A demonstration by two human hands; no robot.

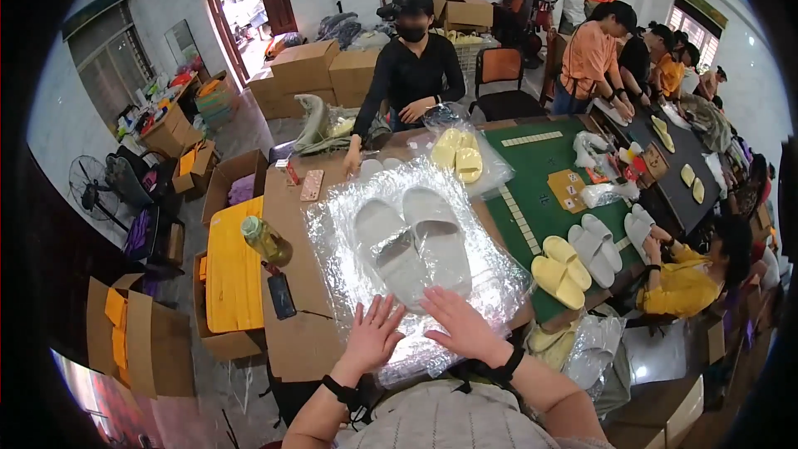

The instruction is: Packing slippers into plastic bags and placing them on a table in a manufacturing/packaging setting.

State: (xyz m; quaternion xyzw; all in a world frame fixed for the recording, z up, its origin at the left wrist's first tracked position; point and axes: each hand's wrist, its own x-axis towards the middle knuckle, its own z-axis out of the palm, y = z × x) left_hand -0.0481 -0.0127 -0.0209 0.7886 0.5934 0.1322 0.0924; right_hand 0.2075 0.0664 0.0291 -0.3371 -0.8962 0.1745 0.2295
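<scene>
Pale-walled room, with an unshut doorway (237,21) at the back and cardboard boxes (303,66) stacked just to its right. Up front, a brown table (293,349), its right part covered in green (540,187). On the table, straight ahead, a pair of grey slippers (440,241) side by side, toes pointing away, amid shiny clear plastic (499,287); cannot tell whether inside it or on top. Close to the heels, left hand (374,337) and right hand (460,324), both palm down with fingers spread; right fingertips over the heel area, left ones just beside it. Contact with slippers or plastic hard to tell. To the left on the table, a bottle (268,243), a dark phone (281,295) with a cable, and a pink phone (312,185) farther off. Beyond the plastic, yellow slippers (468,166) in a clear bag. On the green part, another yellow pair (559,273) beside a second grey pair (594,249). Across the table, a masked person (407,79) in black, one arm stretched down to the tabletop. Along the right, more people (590,62) around a dark table (690,191) with slippers on it. Beside the near table's left edge, a box of yellow packets (235,270).
</scene>
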